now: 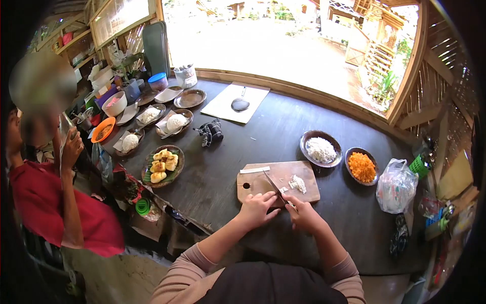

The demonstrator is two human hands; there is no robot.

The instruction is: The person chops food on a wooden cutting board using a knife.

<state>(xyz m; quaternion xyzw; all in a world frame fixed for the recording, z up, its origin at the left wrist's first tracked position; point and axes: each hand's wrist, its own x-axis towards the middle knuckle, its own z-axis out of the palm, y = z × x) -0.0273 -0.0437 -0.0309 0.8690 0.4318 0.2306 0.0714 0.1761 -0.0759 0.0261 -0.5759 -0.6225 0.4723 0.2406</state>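
Observation:
A wooden cutting board (258, 192) lies on the dark table in front of me. My right hand (305, 215) is closed around the handle of a knife (273, 182), whose blade points up and to the left over the board. My left hand (257, 209) presses down on the board's near edge beside the blade, its fingers together; whatever is under them is hidden. A long white strip of food (254, 170) lies along the far left of the board. To the right of the blade sits a small heap of chopped white pieces (297, 184).
Beyond the board stand a bowl of white shreds (320, 150), a bowl of orange shreds (362, 167) and a plastic bag (397, 186). Leftward are a plate of yellow rolls (164, 166), plates with rice mounds (176, 122) and a strainer (240, 104). A person in red (61, 202) stands left.

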